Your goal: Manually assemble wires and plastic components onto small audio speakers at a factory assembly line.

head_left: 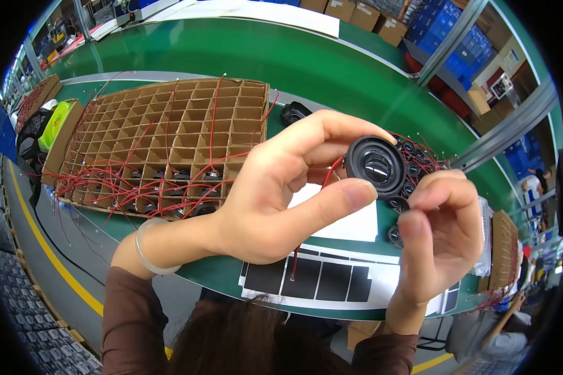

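Note:
A small round black speaker (375, 165) with a glossy domed centre is held up in my left hand (294, 187), thumb at its lower edge and fingers curled behind the far side. Its red wire (296, 262) hangs below that hand and ends in a small pale connector. Just right of the speaker, my right hand (441, 228) has thumb and index finger close together in a pinch. Something dark shows at those fingertips; I cannot tell whether it is held or lies behind. Beyond the hands, several similar speakers (413, 169) with red wires lie on the green bench.
A cardboard divider box (169, 125) stands at left, with wired speakers in its nearer cells. White sheets with black rectangles (328, 281) lie along the bench's near edge. A black object (294, 113) sits beside the box. A green conveyor belt (231, 53) runs behind; a metal post (453, 40) rises at right.

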`<control>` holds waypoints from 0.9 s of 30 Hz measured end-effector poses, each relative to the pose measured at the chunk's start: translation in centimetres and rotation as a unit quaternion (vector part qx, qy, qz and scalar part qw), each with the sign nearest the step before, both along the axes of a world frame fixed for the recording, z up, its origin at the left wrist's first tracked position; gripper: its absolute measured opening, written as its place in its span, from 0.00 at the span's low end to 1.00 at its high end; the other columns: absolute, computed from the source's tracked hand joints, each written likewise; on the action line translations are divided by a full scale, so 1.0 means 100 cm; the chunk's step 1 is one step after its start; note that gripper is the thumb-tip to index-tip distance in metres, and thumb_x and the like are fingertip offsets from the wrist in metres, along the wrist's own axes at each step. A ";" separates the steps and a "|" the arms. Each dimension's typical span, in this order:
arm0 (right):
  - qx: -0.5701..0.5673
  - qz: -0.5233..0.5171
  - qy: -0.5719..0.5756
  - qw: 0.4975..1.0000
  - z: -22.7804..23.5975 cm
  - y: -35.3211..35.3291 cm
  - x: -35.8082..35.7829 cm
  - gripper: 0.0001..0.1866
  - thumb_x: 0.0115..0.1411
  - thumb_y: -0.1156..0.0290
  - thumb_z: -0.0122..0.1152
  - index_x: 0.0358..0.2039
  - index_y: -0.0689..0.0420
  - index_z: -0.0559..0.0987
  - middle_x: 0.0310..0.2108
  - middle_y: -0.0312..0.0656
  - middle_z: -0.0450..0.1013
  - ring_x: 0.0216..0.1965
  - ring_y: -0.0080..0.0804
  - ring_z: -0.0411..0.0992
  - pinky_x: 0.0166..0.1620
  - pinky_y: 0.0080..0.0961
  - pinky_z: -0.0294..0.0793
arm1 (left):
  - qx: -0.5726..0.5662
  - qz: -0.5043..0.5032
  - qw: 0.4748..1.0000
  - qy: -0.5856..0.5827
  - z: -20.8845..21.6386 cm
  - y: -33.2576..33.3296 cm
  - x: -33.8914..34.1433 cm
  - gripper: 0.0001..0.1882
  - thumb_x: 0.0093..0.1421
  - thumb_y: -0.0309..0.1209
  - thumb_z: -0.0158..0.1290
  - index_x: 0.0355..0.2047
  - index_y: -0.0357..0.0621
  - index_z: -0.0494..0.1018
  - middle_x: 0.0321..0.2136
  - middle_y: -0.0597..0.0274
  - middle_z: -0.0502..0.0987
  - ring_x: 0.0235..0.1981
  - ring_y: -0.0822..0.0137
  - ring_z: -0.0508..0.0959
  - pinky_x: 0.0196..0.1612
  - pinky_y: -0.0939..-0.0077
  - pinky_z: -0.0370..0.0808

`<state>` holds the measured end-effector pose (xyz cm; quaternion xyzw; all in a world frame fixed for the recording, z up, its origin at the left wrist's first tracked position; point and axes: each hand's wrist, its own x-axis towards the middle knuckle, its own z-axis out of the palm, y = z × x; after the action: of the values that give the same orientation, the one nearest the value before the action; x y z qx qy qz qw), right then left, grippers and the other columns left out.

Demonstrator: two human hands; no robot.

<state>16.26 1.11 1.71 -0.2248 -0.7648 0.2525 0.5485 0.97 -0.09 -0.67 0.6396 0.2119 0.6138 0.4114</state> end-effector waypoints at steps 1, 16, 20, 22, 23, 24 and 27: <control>0.005 0.023 -0.021 1.000 0.002 0.001 0.004 0.08 0.45 0.73 0.52 0.24 0.62 0.65 0.23 0.39 0.59 0.22 0.19 0.55 0.24 0.08 0.52 | 0.004 -0.006 1.000 0.004 0.000 0.000 0.001 0.24 0.54 0.37 0.41 0.43 0.28 0.55 0.28 0.54 0.69 0.22 0.78 0.66 0.25 0.88 0.63; -0.029 0.015 -0.002 0.999 0.002 -0.002 0.002 0.06 0.44 0.76 0.52 0.23 0.63 0.66 0.22 0.38 0.60 0.25 0.20 0.56 0.29 0.10 0.53 | -0.035 -0.036 0.999 -0.007 0.002 -0.001 0.001 0.24 0.53 0.36 0.41 0.43 0.28 0.55 0.28 0.55 0.69 0.23 0.77 0.67 0.25 0.88 0.64; -0.067 0.020 0.025 0.997 0.003 -0.003 -0.001 0.05 0.45 0.76 0.50 0.23 0.63 0.65 0.22 0.38 0.59 0.24 0.18 0.55 0.27 0.09 0.53 | -0.028 -0.037 0.999 -0.004 0.002 -0.004 0.001 0.24 0.52 0.34 0.42 0.44 0.27 0.54 0.27 0.56 0.69 0.24 0.77 0.67 0.25 0.88 0.64; -0.067 0.017 0.022 0.997 0.003 -0.003 0.000 0.05 0.46 0.76 0.49 0.23 0.63 0.65 0.22 0.37 0.59 0.23 0.18 0.55 0.27 0.09 0.52 | -0.026 -0.047 0.999 -0.010 0.001 -0.003 0.002 0.24 0.51 0.32 0.43 0.44 0.27 0.54 0.28 0.56 0.69 0.23 0.77 0.67 0.25 0.88 0.64; -0.064 0.019 0.018 0.998 0.002 -0.002 0.000 0.05 0.46 0.76 0.49 0.23 0.63 0.65 0.22 0.37 0.59 0.23 0.18 0.55 0.27 0.09 0.52 | -0.026 -0.047 0.999 -0.010 0.002 -0.003 0.001 0.24 0.51 0.32 0.43 0.44 0.27 0.54 0.28 0.56 0.69 0.23 0.77 0.67 0.25 0.88 0.64; -0.060 0.022 0.014 0.998 0.002 -0.001 0.001 0.05 0.46 0.75 0.49 0.23 0.63 0.65 0.22 0.37 0.58 0.23 0.18 0.55 0.27 0.09 0.52 | -0.032 -0.059 0.998 -0.009 0.002 -0.004 0.000 0.24 0.51 0.32 0.43 0.44 0.26 0.53 0.29 0.56 0.69 0.25 0.76 0.67 0.27 0.87 0.64; -0.072 0.020 0.011 0.997 0.002 -0.002 0.000 0.06 0.46 0.74 0.49 0.23 0.63 0.65 0.21 0.36 0.58 0.23 0.18 0.54 0.27 0.09 0.52 | -0.027 -0.065 0.998 -0.009 0.001 -0.004 0.000 0.24 0.51 0.31 0.43 0.44 0.26 0.53 0.31 0.55 0.68 0.30 0.74 0.68 0.31 0.85 0.65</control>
<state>16.31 0.93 1.96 -0.2457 -0.7426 0.3202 0.5344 0.99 -0.48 -0.60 0.6356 0.1827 0.5854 0.4691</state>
